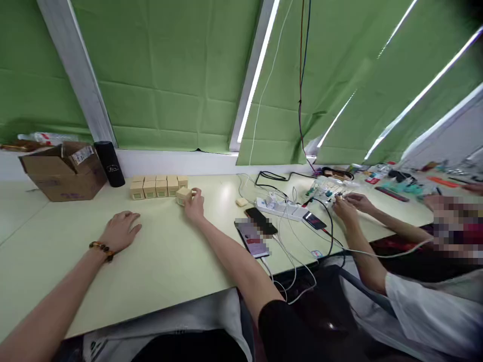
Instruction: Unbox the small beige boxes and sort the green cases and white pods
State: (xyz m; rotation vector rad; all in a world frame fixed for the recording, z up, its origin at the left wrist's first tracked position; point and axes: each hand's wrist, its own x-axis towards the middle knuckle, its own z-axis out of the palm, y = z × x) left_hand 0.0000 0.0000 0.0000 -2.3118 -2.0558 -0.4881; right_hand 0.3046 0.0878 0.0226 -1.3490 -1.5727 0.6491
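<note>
While the right hand (195, 205) has its fingers closed on the right side of a small box (183, 196), the left hand (119, 231) lies palm down near the table, its fingers loosely apart, a beaded bracelet (101, 248) at the wrist. The held box is just in front of the right end of a row of boxes (161, 189), partly covering the last one; whether its base touches the table cannot be told. The table (162, 256) is pale and smooth, running along a white wall (177, 162) beneath green blinds (177, 75), with bright light through the gaps between them. At the left, a carton (71, 176) with raised flaps stands beside a black bottle (109, 164), which leans in this view. To the right of the right hand are a small yellow block (241, 202), a white power strip (283, 209) and three phones, with cables (296, 259) trailing among them and over the table's front edge. These lie between the right hand and a co-worker, whose two hands (346, 211) meet over small parts too fine to make out, near a clear plastic bag (325, 186).
</note>
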